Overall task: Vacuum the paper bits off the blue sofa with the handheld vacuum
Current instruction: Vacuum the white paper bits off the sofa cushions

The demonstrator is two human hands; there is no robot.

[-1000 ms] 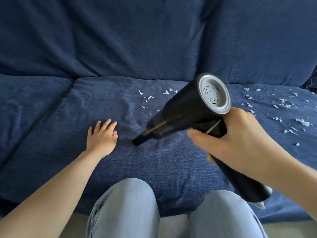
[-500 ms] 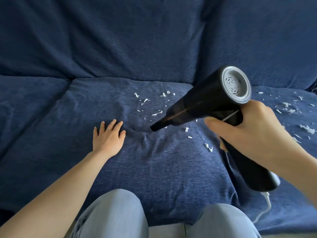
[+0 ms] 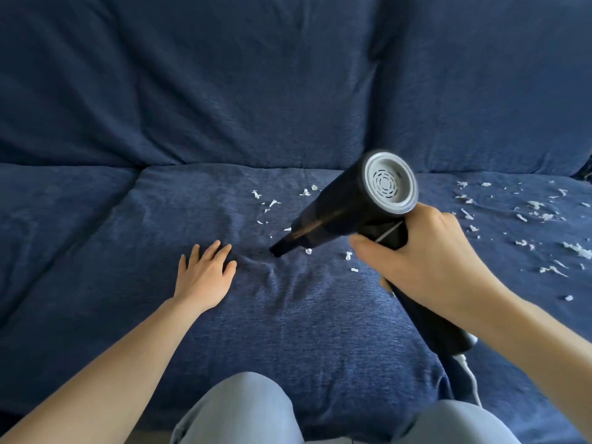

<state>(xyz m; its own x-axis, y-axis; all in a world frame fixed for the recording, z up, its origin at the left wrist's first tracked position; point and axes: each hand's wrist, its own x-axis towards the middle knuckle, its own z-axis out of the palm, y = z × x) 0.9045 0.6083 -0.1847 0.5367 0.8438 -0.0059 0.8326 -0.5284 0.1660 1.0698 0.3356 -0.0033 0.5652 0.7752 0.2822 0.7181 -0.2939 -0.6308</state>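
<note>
On the sofa [image 3: 96, 251] seat, nozzle at centre, bits [image 3: 266, 203] scattered from 12 to 3 o'clock. Right hand [image 3: 426, 254] wraps the vacuum [image 3: 339, 213] handle, the proper hold; it looks rigid and light enough one-handed. Left hand [image 3: 205, 274] lies flat, fingers straight, pressing soft fabric. Bits look featherweight.

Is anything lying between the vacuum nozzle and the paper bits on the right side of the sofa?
Nothing visible rests on the cushion between them. Only the right hand holding the handheld vacuum hangs above that stretch, so the paper bits are openly reachable.
</note>
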